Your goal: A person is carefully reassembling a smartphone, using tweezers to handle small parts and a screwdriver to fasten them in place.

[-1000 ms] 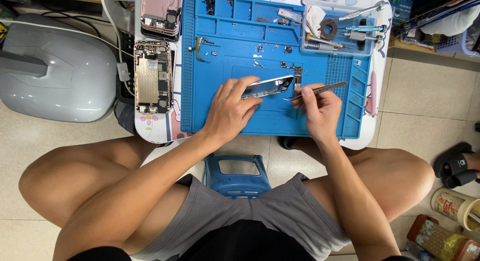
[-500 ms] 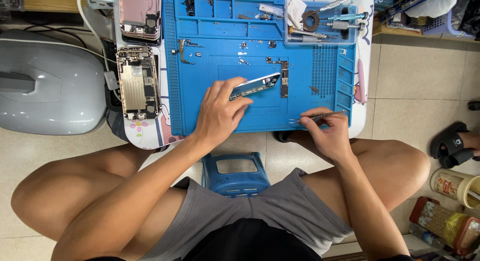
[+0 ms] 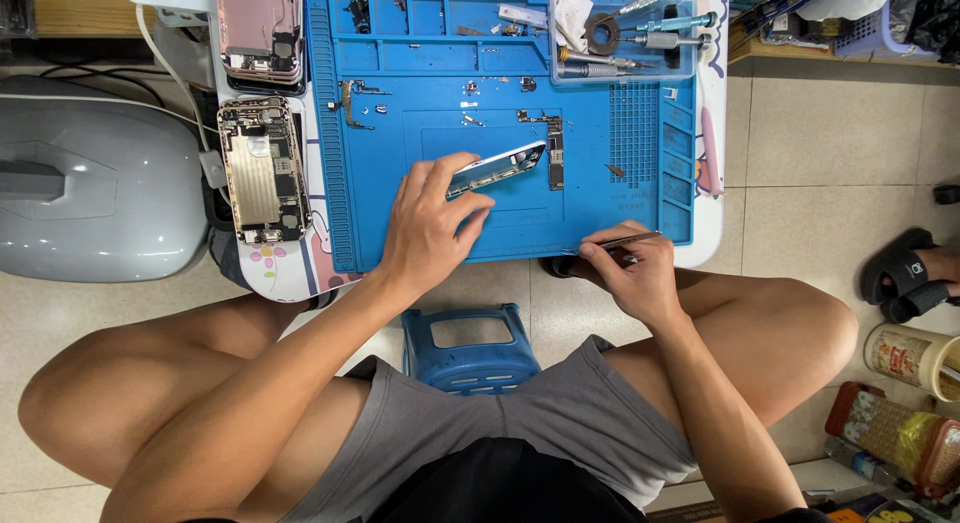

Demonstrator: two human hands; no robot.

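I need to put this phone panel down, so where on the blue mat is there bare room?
On the blue mat, the flat centre below the phone panel in the left hand is bare, as is the left part beside the opened phone. The top compartments and tool tray are crowded; small screws dot the upper middle.

Bare blue mat left of held phone panel, small screws and tool tray crowding beyond
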